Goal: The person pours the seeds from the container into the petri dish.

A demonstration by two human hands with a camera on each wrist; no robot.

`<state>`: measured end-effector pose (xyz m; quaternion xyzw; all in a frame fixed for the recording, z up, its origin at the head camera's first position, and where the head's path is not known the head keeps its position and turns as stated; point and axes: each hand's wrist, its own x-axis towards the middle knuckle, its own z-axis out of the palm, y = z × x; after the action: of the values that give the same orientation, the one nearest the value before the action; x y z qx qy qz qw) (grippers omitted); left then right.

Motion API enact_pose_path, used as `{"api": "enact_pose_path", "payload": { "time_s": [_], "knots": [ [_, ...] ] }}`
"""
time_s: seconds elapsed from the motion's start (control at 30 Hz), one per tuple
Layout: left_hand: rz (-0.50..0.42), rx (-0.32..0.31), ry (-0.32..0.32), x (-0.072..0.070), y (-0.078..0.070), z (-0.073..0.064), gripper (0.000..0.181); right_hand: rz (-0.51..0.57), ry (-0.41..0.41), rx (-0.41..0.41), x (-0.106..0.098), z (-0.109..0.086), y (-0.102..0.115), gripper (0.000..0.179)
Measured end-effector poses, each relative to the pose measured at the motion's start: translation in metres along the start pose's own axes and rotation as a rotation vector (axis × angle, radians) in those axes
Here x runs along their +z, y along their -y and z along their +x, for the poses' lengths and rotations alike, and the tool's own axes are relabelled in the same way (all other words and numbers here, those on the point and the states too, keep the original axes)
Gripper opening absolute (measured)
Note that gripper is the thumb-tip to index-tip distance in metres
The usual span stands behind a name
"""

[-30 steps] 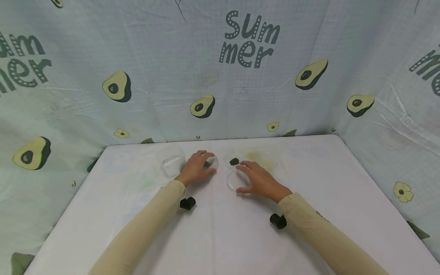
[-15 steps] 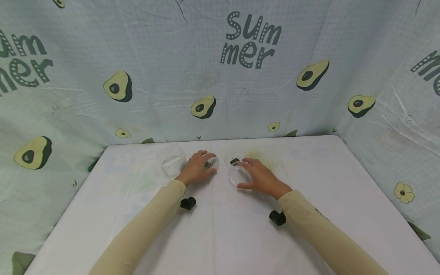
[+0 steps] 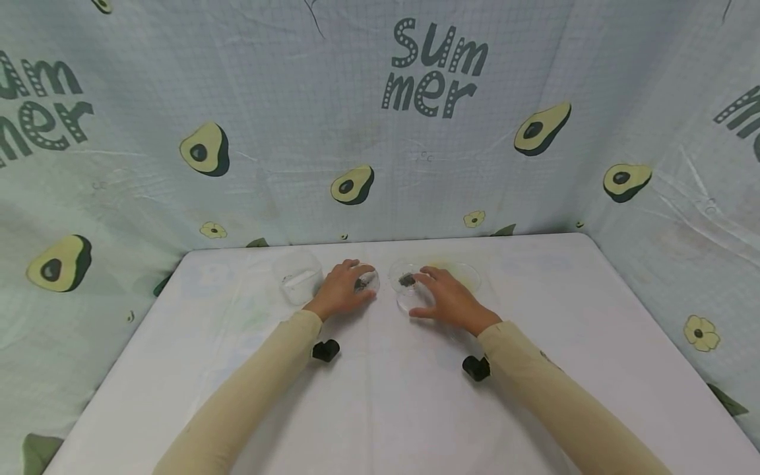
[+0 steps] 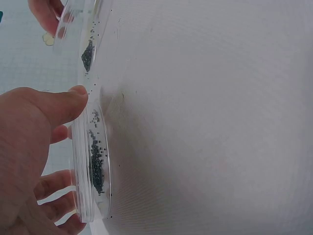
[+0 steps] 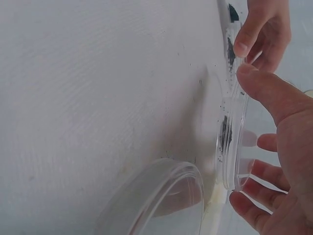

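My left hand (image 3: pixel 343 290) grips the rim of a clear round petri dish lid (image 4: pixel 82 171), thumb on one side and fingers on the other. Under that lid is a petri dish (image 4: pixel 106 200) with small dark grains (image 4: pixel 97 166). To the right, my right hand (image 3: pixel 448 300) holds another clear lid (image 5: pixel 237 147) by its edges, partly over a second petri dish (image 3: pixel 396 267). A dark heap of grains (image 3: pixel 407 280) lies in that second dish. Whether this lid touches the dish, I cannot tell.
At the back left stands a clear container (image 3: pixel 287 267) with a whitish strip on it. Another clear round dish or lid (image 5: pixel 188 171) lies right of the right hand's dish. Stray dark specks dot the white tabletop (image 3: pixel 380 402); a printed cloth (image 3: pixel 273 198) hangs behind.
My right hand has carried its lid away from me, from in front of the second dish to partly over it. My left hand stays at its dish.
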<state>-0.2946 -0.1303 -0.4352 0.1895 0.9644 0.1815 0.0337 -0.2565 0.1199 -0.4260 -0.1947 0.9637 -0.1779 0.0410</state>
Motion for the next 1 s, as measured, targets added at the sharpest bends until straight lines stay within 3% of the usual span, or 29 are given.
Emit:
{"api": "enact_pose_path", "payload": {
  "time_s": [0.33, 1.0],
  "knots": [
    [0.013, 0.012, -0.015, -0.001, -0.001, -0.001, 0.054, 0.004, -0.001, 0.041, -0.001, 0.007, 0.002, 0.080],
    [0.033, 0.026, 0.001, -0.002, -0.001, -0.005, 0.055, -0.024, -0.007, 0.016, 0.001, 0.021, 0.005, 0.080]
  ]
}}
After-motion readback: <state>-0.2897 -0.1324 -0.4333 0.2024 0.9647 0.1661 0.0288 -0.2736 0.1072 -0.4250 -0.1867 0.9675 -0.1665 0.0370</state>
